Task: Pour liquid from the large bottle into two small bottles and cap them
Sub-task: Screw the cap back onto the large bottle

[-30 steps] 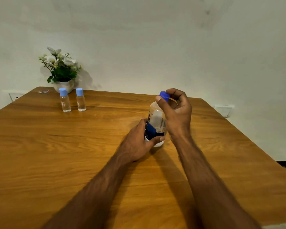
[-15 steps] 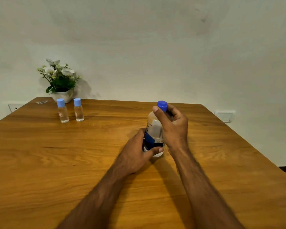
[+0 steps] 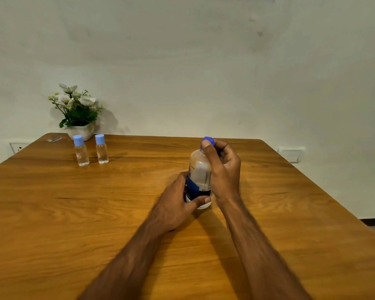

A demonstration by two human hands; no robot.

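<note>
Left hand [image 3: 175, 200] was wrapped round the base of the large bottle [image 3: 199, 178], right hand [image 3: 224, 169] pinching its blue cap [image 3: 208, 140]. Two small capped bottles [image 3: 91, 150] stood well off beyond the left hand.

Nothing here is actually readable. The big bottle [image 3: 199, 176] has a white and blue label with some dark print along its upper left edge and what looks like a barcode strip on the right, but it's all too blurry to make out. The left small bottle [image 3: 81, 151] at the far left of the table has a small reddish square mark on it, also illegible.
</note>
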